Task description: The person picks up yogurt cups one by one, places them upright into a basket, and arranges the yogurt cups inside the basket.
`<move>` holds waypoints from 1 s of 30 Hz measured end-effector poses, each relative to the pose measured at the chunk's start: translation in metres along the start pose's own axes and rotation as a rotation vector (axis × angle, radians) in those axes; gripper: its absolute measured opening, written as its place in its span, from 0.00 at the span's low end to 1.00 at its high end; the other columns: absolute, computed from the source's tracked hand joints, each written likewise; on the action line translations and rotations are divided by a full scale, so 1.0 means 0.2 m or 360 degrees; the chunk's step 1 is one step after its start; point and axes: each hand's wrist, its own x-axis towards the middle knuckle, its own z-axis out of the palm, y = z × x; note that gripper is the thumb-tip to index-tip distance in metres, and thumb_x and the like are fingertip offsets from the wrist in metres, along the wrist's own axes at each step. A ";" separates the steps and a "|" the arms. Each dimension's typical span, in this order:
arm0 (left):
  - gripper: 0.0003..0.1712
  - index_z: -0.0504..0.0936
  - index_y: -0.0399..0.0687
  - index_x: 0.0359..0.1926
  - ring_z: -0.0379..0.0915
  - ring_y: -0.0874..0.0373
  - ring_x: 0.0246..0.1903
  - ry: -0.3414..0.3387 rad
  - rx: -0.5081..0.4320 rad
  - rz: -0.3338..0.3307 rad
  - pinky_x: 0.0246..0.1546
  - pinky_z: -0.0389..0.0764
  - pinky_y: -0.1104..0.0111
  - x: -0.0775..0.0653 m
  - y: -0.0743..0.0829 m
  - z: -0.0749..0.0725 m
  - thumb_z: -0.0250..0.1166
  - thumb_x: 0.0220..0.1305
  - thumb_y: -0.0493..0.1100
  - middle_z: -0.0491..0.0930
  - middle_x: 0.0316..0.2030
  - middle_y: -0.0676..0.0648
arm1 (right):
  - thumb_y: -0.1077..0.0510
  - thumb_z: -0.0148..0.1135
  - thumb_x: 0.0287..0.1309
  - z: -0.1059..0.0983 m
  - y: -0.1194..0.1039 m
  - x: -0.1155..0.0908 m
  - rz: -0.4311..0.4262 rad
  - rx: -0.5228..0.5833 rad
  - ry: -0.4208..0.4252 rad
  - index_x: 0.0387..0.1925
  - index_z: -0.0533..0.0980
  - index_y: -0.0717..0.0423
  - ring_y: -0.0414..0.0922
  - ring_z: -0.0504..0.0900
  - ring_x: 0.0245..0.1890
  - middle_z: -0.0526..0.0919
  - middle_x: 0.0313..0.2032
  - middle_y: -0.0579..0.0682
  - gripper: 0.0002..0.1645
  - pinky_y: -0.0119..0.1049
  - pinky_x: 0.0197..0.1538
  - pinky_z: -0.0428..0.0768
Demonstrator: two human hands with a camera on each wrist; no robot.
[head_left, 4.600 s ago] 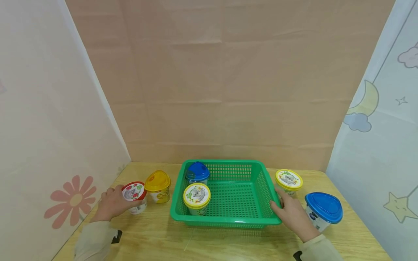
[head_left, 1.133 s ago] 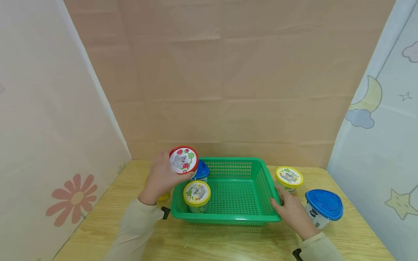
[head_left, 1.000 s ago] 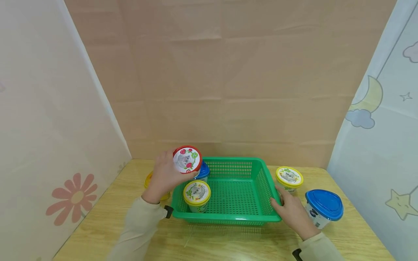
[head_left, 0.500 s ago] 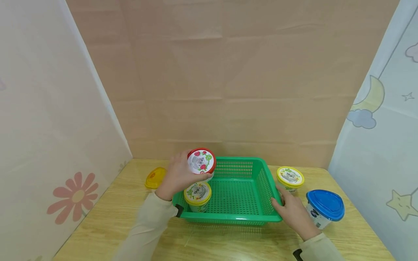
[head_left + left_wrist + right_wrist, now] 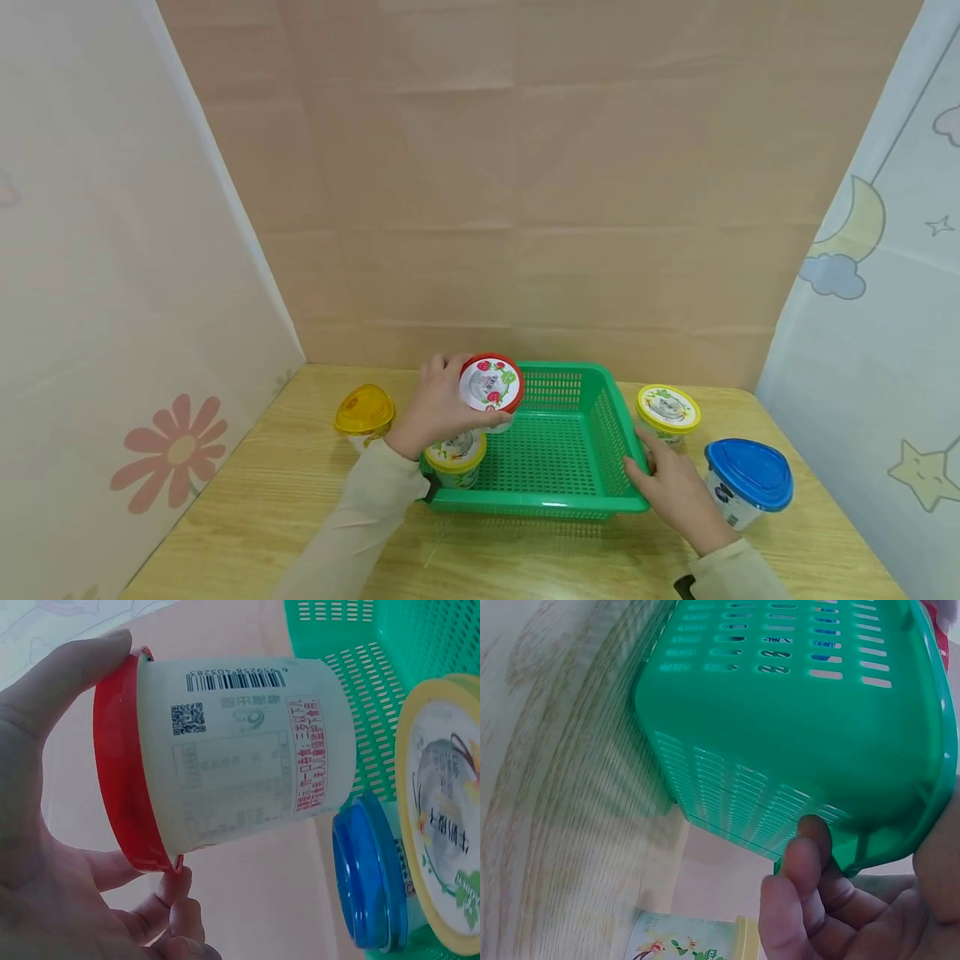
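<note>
My left hand (image 5: 438, 408) grips a white tub with a red lid (image 5: 491, 385), thumb and fingers around the lid's edge. It is held over the left half of a green plastic basket (image 5: 536, 500); the left wrist view shows the barcode on its side. Inside the basket on the left sits a tub with a round yellow lid (image 5: 454, 458), partly behind my left hand. A blue-lidded tub (image 5: 367, 874) beside it appears in the left wrist view, hidden in the head view. My right hand (image 5: 671, 483) holds the basket's right rim, fingers curled beneath it.
On the wooden table (image 5: 240, 508), a tub with an orange-yellow lid (image 5: 365, 410) stands left of the basket. To the right are another round yellow-lidded tub (image 5: 667, 408) and a large blue-lidded tub (image 5: 748, 477). Paper-covered walls (image 5: 510, 208) enclose the back and sides.
My left hand has lifted the red-lidded tub off the table at the left and carried it rightward over the basket, lowering slightly at the end. The right hand stays on the rim.
</note>
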 end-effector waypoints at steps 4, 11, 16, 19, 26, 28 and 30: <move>0.53 0.73 0.46 0.63 0.60 0.47 0.48 -0.0060 0.0055 0.0012 0.43 0.71 0.59 0.01 0.02 0.03 0.80 0.39 0.67 0.69 0.48 0.45 | 0.49 0.58 0.69 0.00 0.00 0.00 -0.0017 0.0010 -0.0005 0.73 0.58 0.69 0.41 0.76 0.23 0.79 0.26 0.49 0.41 0.38 0.25 0.72; 0.53 0.71 0.46 0.64 0.60 0.49 0.47 -0.0215 0.0116 -0.0009 0.42 0.72 0.59 0.03 0.05 0.09 0.77 0.41 0.68 0.70 0.48 0.44 | 0.49 0.58 0.69 -0.01 0.01 0.00 -0.0002 0.0011 -0.0029 0.73 0.57 0.68 0.41 0.78 0.26 0.83 0.30 0.50 0.42 0.37 0.28 0.75; 0.53 0.73 0.46 0.63 0.59 0.51 0.45 -0.0224 0.0062 -0.0010 0.40 0.72 0.61 0.03 0.05 0.12 0.78 0.40 0.69 0.70 0.47 0.46 | 0.51 0.58 0.68 0.00 0.01 0.00 -0.0005 0.0048 -0.0037 0.73 0.56 0.68 0.41 0.79 0.25 0.83 0.30 0.50 0.41 0.37 0.27 0.75; 0.53 0.73 0.47 0.63 0.59 0.52 0.44 -0.0246 0.0030 -0.0001 0.39 0.71 0.61 0.04 0.06 0.14 0.78 0.40 0.69 0.71 0.46 0.47 | 0.51 0.58 0.69 -0.01 0.00 0.00 -0.0007 0.0041 -0.0035 0.73 0.56 0.68 0.41 0.78 0.24 0.83 0.29 0.50 0.41 0.37 0.27 0.75; 0.54 0.74 0.47 0.63 0.59 0.52 0.42 -0.0311 0.0142 0.0012 0.37 0.69 0.62 0.05 0.06 0.18 0.77 0.39 0.71 0.72 0.48 0.47 | 0.50 0.58 0.69 -0.01 -0.01 0.00 -0.0014 0.0013 -0.0039 0.73 0.57 0.69 0.41 0.78 0.24 0.83 0.28 0.49 0.41 0.38 0.27 0.74; 0.55 0.74 0.48 0.63 0.59 0.52 0.43 -0.0334 0.0204 0.0012 0.37 0.70 0.62 0.05 0.05 0.19 0.77 0.39 0.73 0.73 0.49 0.47 | 0.50 0.58 0.69 -0.01 0.00 0.00 -0.0026 -0.0001 -0.0031 0.72 0.57 0.69 0.41 0.78 0.25 0.83 0.29 0.50 0.41 0.38 0.27 0.74; 0.55 0.73 0.49 0.64 0.60 0.52 0.43 -0.0356 0.0239 0.0014 0.38 0.70 0.61 0.06 0.05 0.20 0.76 0.39 0.74 0.73 0.51 0.46 | 0.50 0.58 0.69 -0.01 0.00 0.00 -0.0039 -0.0013 -0.0024 0.72 0.58 0.70 0.41 0.78 0.25 0.84 0.29 0.50 0.41 0.38 0.27 0.74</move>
